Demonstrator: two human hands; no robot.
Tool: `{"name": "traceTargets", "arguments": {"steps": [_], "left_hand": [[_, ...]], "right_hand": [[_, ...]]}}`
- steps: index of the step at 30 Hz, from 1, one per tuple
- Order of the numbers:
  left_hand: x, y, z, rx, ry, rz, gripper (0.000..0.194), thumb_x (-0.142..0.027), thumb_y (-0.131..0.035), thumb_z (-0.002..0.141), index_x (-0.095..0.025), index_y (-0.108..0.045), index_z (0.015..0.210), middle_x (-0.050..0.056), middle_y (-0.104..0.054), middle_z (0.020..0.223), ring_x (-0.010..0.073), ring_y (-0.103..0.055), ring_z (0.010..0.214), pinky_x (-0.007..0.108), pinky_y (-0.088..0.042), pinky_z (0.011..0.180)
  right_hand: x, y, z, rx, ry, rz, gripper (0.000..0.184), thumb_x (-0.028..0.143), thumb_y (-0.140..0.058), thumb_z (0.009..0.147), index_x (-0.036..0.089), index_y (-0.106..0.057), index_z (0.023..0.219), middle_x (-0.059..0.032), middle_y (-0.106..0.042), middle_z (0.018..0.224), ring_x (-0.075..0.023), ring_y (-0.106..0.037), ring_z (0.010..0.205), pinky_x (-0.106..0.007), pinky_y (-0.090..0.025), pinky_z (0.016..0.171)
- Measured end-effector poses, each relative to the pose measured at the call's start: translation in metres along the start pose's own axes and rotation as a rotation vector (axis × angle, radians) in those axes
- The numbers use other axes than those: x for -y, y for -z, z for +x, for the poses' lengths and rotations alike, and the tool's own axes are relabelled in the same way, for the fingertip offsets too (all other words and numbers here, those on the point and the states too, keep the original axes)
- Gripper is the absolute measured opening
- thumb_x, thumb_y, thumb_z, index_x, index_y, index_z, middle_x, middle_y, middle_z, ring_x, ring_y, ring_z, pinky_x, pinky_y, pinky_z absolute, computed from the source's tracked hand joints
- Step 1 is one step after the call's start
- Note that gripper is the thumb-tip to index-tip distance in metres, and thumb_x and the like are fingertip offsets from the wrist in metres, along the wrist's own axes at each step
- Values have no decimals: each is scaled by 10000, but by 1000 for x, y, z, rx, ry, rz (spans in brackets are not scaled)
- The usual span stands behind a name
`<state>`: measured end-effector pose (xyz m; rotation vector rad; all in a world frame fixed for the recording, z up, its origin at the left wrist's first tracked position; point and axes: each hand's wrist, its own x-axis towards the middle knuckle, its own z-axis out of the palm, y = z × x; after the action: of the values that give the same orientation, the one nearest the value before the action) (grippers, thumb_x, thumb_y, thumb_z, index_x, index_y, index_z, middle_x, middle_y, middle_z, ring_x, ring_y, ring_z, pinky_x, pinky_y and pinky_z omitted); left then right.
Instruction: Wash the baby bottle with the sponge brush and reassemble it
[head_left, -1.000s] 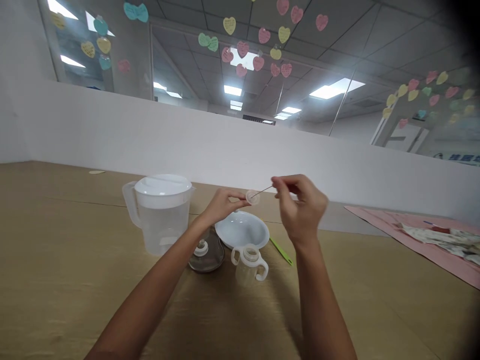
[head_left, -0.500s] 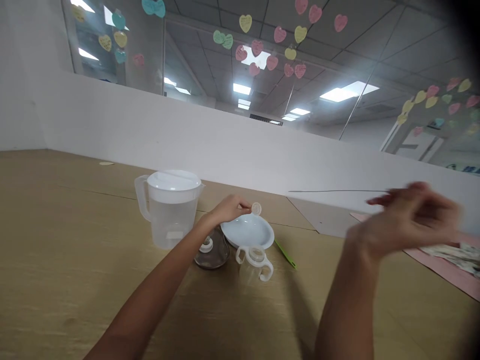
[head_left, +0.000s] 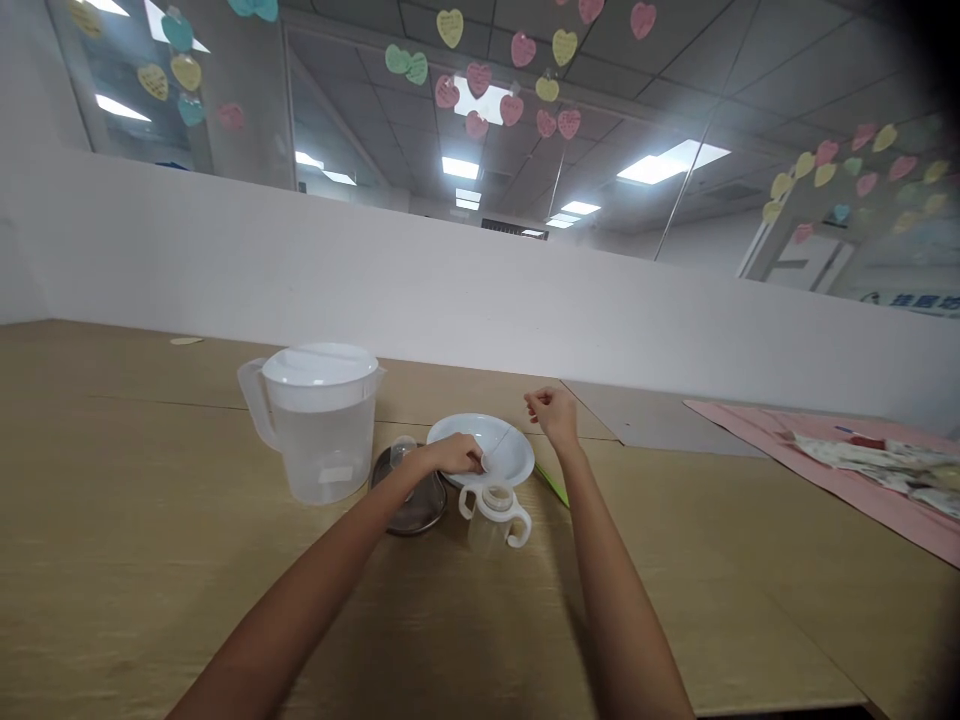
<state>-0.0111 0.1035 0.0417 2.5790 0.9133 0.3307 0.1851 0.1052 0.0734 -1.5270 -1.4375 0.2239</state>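
My left hand [head_left: 459,455] is closed in a pinch over the white bowl [head_left: 523,470], holding a small pale round disc [head_left: 485,463]. My right hand [head_left: 553,412] is raised at the bowl's far right, its fingers closed on a thin wire [head_left: 501,440] that slants down toward the disc. Whether the wire touches the disc I cannot tell. Just in front of the bowl stands a clear sippy cup [head_left: 491,530] with two white handles and an open top. Left of it, partly behind my left forearm, a metal tray [head_left: 424,515] holds a clear dome-shaped part [head_left: 403,450].
A lidded plastic pitcher [head_left: 322,450] with clear liquid stands at left. A green stick [head_left: 553,485] lies right of the bowl, partly behind my right forearm. Farther right is a pink cloth [head_left: 739,425] with printed material on it. A white wall [head_left: 450,290] closes off the back.
My right hand has come left and inward with the wire, from far right to beside the bowl. My left hand has lowered the disc into the bowl's area. The view has shifted slightly.
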Motion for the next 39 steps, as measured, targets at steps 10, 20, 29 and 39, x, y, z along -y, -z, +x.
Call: {"name": "traceTargets", "arguments": {"steps": [10,20,29,39], "left_hand": [[-20,46,-19,-173,14,-670,282,-316,-550,724,-111,-620,904,88,-640,933,140,-581,803,246,-446,721],[-79,66,-45,-53,-227,-659,203,-277,-516,774,-132,-622,867,68,-635,858,142,-586,808,265,-454,744],[-77,63,-45,74,-230,-291,156,-170,-544,700,-170,-673,788,6,-661,774,130,-576,727,190,-403,631],[-47,63,-57,-60,480,304,44,-108,-629,499,-128,-638,536,99,-632,585,215,-579,615,273,-417,590]], "right_hand": [[4,6,-8,191,-18,-320,196,303,-582,693,125,-641,747,-114,-650,838,-224,-593,850,-302,-423,746],[103,62,-53,599,282,232,422,477,-351,846,201,-547,1097,-54,-600,1033,-152,-557,915,-293,-437,801],[114,75,-74,792,423,-75,439,381,-609,711,232,-528,1116,-41,-616,954,-163,-576,851,-276,-471,699],[105,75,-70,725,387,-175,457,422,-607,706,245,-528,1120,-35,-624,929,-146,-587,773,-237,-478,642]]}}
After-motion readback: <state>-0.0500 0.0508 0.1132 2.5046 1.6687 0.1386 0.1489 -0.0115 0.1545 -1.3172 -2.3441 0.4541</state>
